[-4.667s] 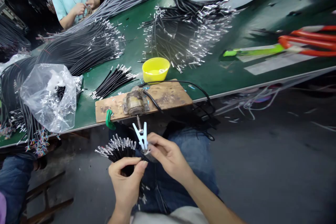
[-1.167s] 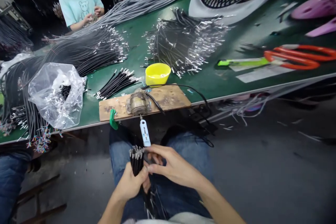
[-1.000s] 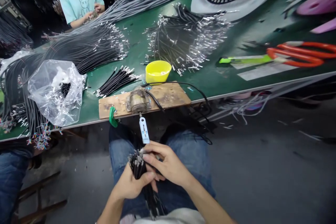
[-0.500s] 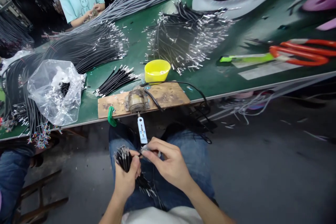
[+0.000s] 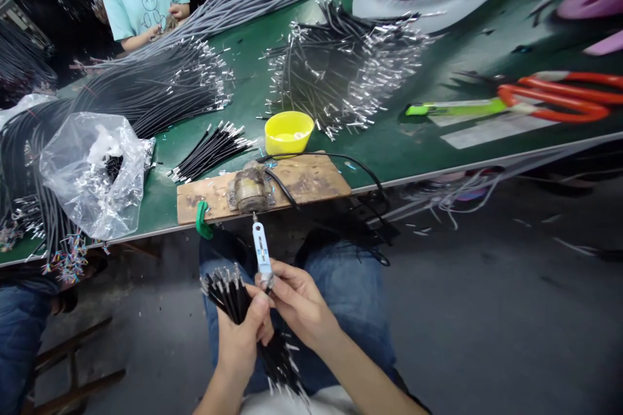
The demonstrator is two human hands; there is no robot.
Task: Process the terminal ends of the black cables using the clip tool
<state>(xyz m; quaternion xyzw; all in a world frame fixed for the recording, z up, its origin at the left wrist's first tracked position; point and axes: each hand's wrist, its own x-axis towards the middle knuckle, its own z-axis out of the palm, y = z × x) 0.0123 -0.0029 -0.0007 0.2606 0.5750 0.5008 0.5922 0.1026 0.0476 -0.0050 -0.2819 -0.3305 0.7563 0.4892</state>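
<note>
blue clip at the fingertips, black cables in the fist

the left hand (image 5: pixel 243 331) is closed round the bundle of short black cables (image 5: pixel 232 295), silver tips fanned upward; the right hand (image 5: pixel 304 305) pinches at the lower end of the light blue clip (image 5: pixel 262 249). the hands meet there; what lies between the fingers is too small to tell.

from the hands, the motor (image 5: pixel 250 189) sits at 12 o'clock on the wooden board (image 5: pixel 316 178), between them and the yellow bowl (image 5: pixel 289 135). the green clamp (image 5: pixel 202 220) is towards 11, the loose cable pile (image 5: pixel 211 152) at 11, the clear bag (image 5: pixel 92 175) at 10, the fan (image 5: pixel 389 3) at 1, the orange-handled scissors (image 5: pixel 564 100) at 2, all along the green table (image 5: pixel 409 149).

in the earliest frame the clip showed two spread legs; now it shows one narrow face.
</note>
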